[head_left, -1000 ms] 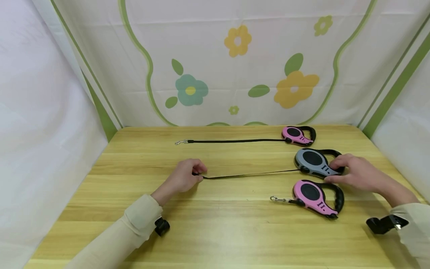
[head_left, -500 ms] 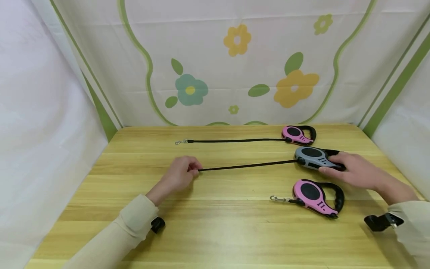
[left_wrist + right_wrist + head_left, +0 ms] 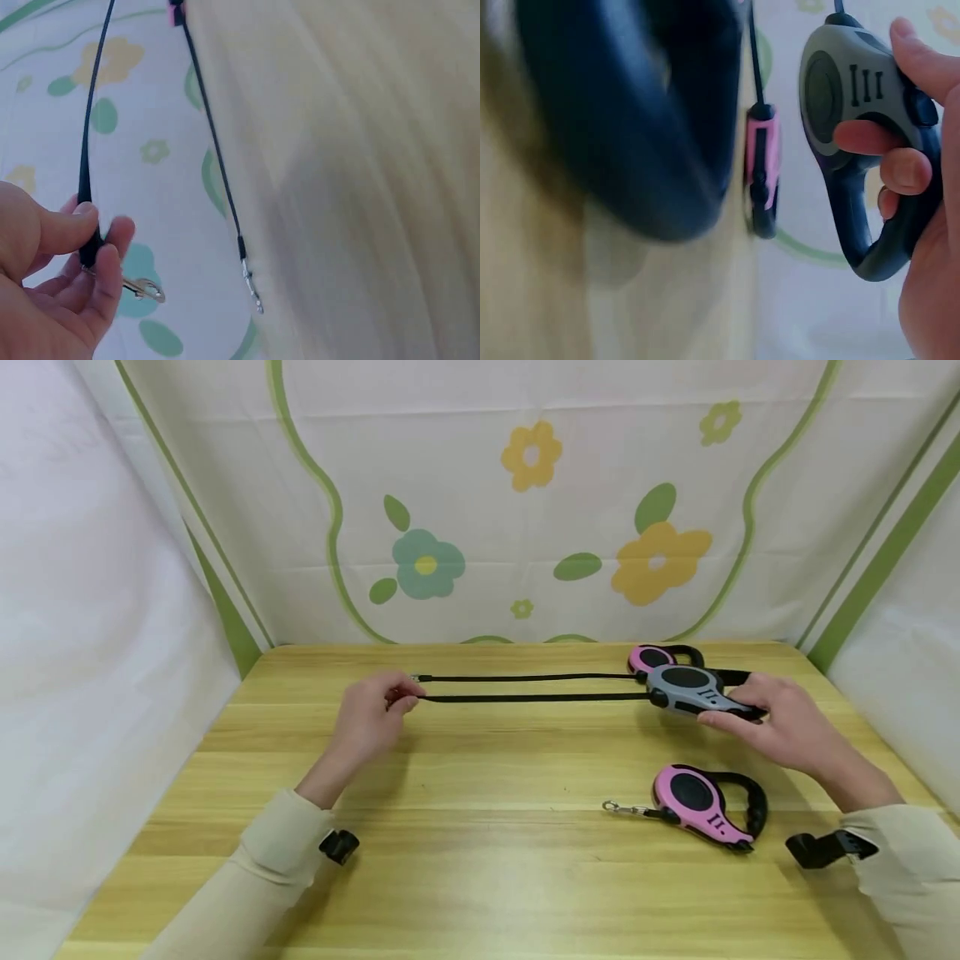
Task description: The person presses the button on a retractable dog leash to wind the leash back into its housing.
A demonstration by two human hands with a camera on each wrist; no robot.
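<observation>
Flowered cloth (image 3: 525,502) hangs behind and beside a pale wooden table (image 3: 480,860), closing it in on three sides. Both arms in cream sleeves reach forward over the wood, the left one angled toward the far left of the table, the right one toward the far right.

Held up off the table, the grey leash reel (image 3: 686,687) sits in the right hand (image 3: 780,722), whose fingers curl through the black handle loop while the thumb lies along the top edge. Its black strap (image 3: 532,697) runs out straight to the left hand (image 3: 367,722), which pinches the strap's end between thumb and fingertips, the remaining fingers loosely curled.

Just behind the grey reel, and partly hidden by it in the head view, lies a far pink reel (image 3: 651,657) with its own strap (image 3: 525,677) drawn out leftward along the table, close to the held one. Nearer the person, well apart from both hands, a second pink reel (image 3: 701,802) lies flat with only its short metal clip (image 3: 618,808) showing.

From the left wrist, the silver clasp (image 3: 146,289) of the held strap hangs below the pinching fingers (image 3: 105,274), a detail the head view hides behind the hand; the far reel's clasp (image 3: 251,289) shows there too. From the right wrist, three dark ridges on the grey reel's face and the fingers (image 3: 900,169) wrapped inside its handle are plain, with the far pink reel seen edge-on beyond.
</observation>
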